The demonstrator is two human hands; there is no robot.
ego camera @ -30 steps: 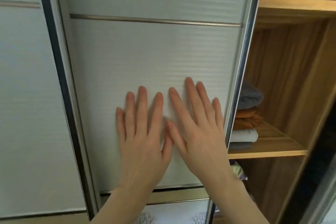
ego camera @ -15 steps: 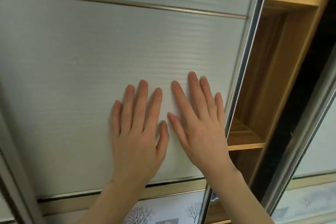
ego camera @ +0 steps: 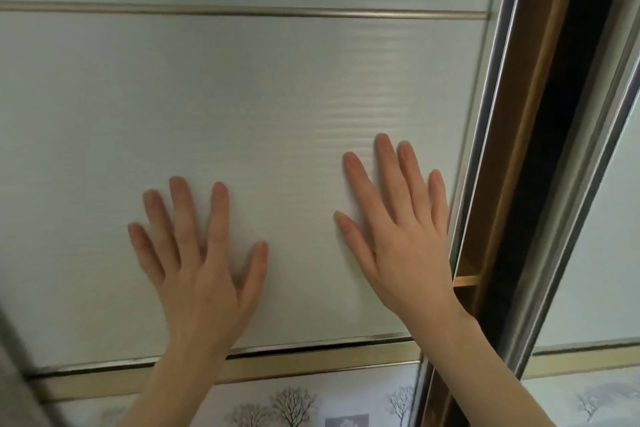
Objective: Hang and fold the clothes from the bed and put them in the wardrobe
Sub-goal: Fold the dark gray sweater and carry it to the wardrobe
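From the head view, both flat palms press the frosted sliding door (ego camera: 242,97) of the wardrobe (ego camera: 512,149), where a narrow gap shows at 3 o'clock. The risk: the right hand (ego camera: 398,236), fingers straight and nearest the door's metal edge (ego camera: 474,149), could get pinched as the gap shuts. The left hand (ego camera: 201,253) lies spread at 7 o'clock. No clothes are visible.
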